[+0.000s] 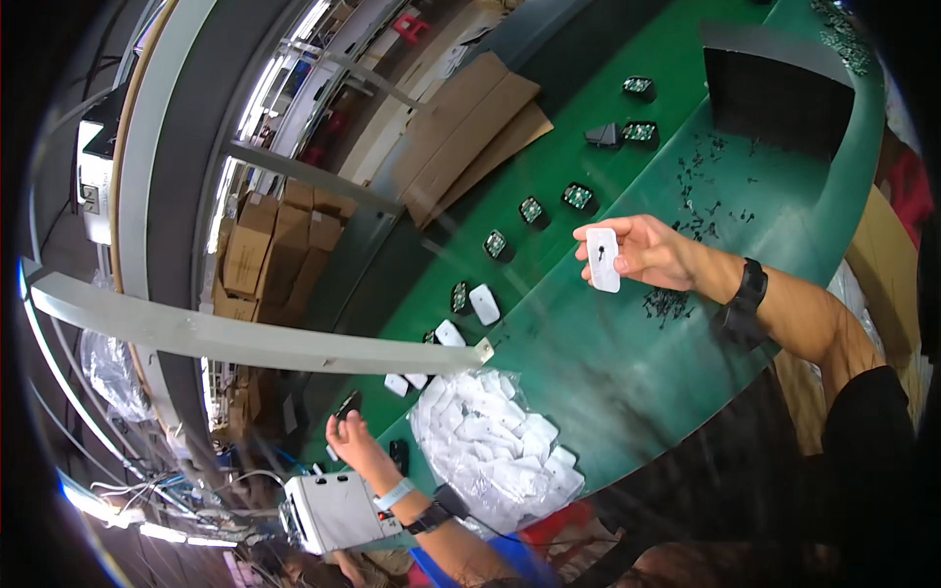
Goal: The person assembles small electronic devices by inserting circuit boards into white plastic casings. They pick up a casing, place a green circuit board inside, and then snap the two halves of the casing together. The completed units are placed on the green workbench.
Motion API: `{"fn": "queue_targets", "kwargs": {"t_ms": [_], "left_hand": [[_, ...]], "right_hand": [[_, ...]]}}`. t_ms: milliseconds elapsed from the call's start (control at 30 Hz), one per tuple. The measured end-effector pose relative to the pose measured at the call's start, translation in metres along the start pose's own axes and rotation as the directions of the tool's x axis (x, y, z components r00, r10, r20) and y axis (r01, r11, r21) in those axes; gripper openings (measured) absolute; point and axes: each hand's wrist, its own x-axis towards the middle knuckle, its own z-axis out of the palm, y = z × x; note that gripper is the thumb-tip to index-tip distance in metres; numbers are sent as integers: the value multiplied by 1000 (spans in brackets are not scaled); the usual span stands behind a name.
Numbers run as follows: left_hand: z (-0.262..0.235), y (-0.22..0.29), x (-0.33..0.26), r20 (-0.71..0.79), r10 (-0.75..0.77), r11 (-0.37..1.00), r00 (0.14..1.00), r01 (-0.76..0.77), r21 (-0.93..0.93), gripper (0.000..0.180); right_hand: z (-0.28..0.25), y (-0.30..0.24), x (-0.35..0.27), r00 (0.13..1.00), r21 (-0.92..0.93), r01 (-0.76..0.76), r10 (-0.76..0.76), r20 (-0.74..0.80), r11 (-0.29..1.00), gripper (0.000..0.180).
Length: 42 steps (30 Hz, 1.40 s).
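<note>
My right hand (652, 257) is closed on a white rounded plastic cover (604, 274), thumb on its face. A small black part (601, 253) shows on the middle of the cover. Far to the left, my left hand (359, 443) has its fingers closed round a small dark piece (346, 404), which looks like a black housing; its details are too small to make out. Close to that hand lies a clear plastic bag (495, 461) full of similar white covers. Small black parts (668, 304) lie in a pile below my right hand, and more are scattered beyond it.
Black housings with green circuit boards (531, 211) stand in a line along the green surface (588, 338). A grey metal bar (245, 333) crosses at left. A black box (779, 98) stands at far right. A white machine (338, 512) sits near my left wrist; cardboard boxes (270, 245) are stacked beyond.
</note>
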Motion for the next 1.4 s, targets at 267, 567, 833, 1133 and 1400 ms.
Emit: {"fn": "queue_targets", "kwargs": {"t_ms": [267,567,833,1133,1400], "left_hand": [[173,75,-164,629,-208,814,749,489,-313,40],[244,76,-194,695,-215,953,686,301,-3,46],[251,69,-198,711,-216,952,669,306,1,45],[255,56,-206,681,-264,882,683,456,-116,45],[251,42,-223,588,-187,921,787,348,-174,41]], "right_hand": [[20,-10,-7,1000,-127,-16,19,16,992,53],[30,-2,-6,999,-272,33,-25,34,962,56],[27,-2,-4,998,-342,62,-58,20,938,56],[25,-4,-4,997,-453,69,-83,-11,889,58],[27,1,1,1000,-431,-7,0,-16,902,57]]}}
